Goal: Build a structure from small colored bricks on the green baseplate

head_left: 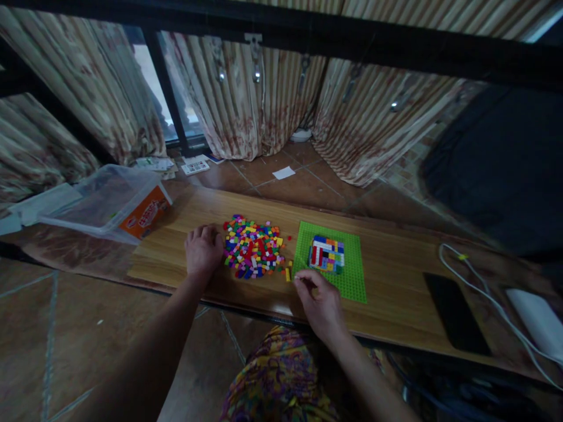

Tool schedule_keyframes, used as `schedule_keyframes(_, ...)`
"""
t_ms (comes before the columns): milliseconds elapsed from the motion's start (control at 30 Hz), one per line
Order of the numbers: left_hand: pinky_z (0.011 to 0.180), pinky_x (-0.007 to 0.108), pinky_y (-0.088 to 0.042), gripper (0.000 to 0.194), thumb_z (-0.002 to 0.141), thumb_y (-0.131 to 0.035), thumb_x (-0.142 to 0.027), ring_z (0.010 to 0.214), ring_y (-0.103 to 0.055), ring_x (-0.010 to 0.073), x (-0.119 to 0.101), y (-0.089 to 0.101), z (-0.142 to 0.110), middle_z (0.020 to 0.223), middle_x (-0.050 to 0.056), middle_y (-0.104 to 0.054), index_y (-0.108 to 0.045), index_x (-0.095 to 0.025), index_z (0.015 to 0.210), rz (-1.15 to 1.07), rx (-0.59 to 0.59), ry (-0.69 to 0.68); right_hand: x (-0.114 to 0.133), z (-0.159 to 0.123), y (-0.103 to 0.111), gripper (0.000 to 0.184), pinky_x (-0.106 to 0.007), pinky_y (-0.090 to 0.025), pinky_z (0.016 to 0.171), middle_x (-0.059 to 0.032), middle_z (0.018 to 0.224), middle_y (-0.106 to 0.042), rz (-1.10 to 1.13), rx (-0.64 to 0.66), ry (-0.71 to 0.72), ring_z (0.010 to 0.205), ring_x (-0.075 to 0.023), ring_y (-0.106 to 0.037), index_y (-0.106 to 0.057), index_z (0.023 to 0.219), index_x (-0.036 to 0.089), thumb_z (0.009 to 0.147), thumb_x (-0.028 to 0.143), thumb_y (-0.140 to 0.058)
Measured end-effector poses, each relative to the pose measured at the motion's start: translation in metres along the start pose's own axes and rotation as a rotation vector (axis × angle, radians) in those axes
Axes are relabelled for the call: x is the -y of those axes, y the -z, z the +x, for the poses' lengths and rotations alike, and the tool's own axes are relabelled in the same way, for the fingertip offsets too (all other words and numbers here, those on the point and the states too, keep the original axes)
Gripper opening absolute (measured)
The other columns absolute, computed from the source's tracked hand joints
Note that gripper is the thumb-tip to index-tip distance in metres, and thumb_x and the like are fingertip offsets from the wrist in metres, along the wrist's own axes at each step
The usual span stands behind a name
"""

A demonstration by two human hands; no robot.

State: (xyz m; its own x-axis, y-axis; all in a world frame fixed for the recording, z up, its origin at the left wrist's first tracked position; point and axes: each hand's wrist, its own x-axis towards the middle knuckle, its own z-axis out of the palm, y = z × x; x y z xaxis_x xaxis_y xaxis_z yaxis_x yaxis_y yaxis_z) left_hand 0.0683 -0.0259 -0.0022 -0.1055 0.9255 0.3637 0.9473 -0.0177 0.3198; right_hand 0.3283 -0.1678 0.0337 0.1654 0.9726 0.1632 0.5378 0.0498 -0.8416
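A heap of small colourful toy building bricks (253,249) lies on a wooden board. My left hand (203,251) rests on the wood at the heap's left side, fingers loosely bent and apart, with nothing visible in them. Right of the heap lies a green studded baseplate (355,281), carrying a low multicoloured brick build (328,255). Over the plate's near left corner is my right hand (320,299), thumb and forefinger pinched together; whatever is between the tips is too small to make out. Just left of those fingertips sits a yellow brick (288,274).
A clear plastic tub (109,202) with an orange label stands at the left end. To the right are a flat black object (456,313), a white cable (488,293) and a white box-shaped device (536,322). A dark bar (281,26) crosses above; curtains hang behind.
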Motion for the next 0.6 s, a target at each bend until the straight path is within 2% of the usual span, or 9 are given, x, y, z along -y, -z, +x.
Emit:
schedule_keyframes(133, 0.090, 0.045, -0.041, 0.031, 0.083, -0.046, -0.031, 0.101, -0.054, 0.0315, 0.000, 0.000, 0.001, 0.108, 0.015, -0.063, -0.063, -0.015, 0.103, -0.007, -0.004, -0.006, -0.030, -0.009, 0.029, 0.021, -0.032, -0.050, 0.080, -0.0046, 0.094, -0.071, 0.141, -0.195, -0.165, 0.085, -0.0185, -0.065, -0.068, 0.097, 0.021, 0.082, 0.035, -0.061)
schedule_keyframes(300, 0.092, 0.047, -0.041, 0.031, 0.083, -0.046, -0.031, 0.104, -0.053, 0.0319, -0.001, 0.003, 0.001, 0.110, 0.016, -0.062, -0.063, -0.014, 0.103, -0.016, 0.021, 0.003, -0.062, -0.005, 0.061, 0.026, -0.036, -0.052, 0.079, -0.0079, 0.091, -0.072, 0.106, -0.352, -0.261, 0.082, -0.0210, -0.067, -0.071, 0.090, 0.019, 0.076, 0.039, -0.066)
schedule_keyframes(400, 0.092, 0.047, -0.041, 0.029, 0.083, -0.046, -0.031, 0.103, -0.054, 0.0316, -0.001, 0.003, 0.002, 0.110, 0.015, -0.063, -0.063, -0.016, 0.101, -0.010, 0.011, -0.009, -0.069, 0.001, 0.067, 0.026, -0.037, -0.052, 0.077, -0.0086, 0.088, -0.072, 0.100, -0.396, -0.249, 0.079, -0.0214, -0.067, -0.070, 0.088, 0.018, 0.075, 0.040, -0.066)
schedule_keyframes(600, 0.092, 0.046, -0.042, 0.029, 0.084, -0.045, -0.034, 0.104, -0.055, 0.0311, 0.004, -0.002, 0.003, 0.108, 0.014, -0.064, -0.063, -0.017, 0.101, -0.003, -0.018, -0.041, -0.070, 0.013, 0.063, 0.025, -0.035, -0.053, 0.073, -0.0086, 0.086, -0.072, 0.001, -0.405, -0.165, 0.078, -0.0214, -0.067, -0.070, 0.084, 0.018, 0.078, 0.041, -0.064)
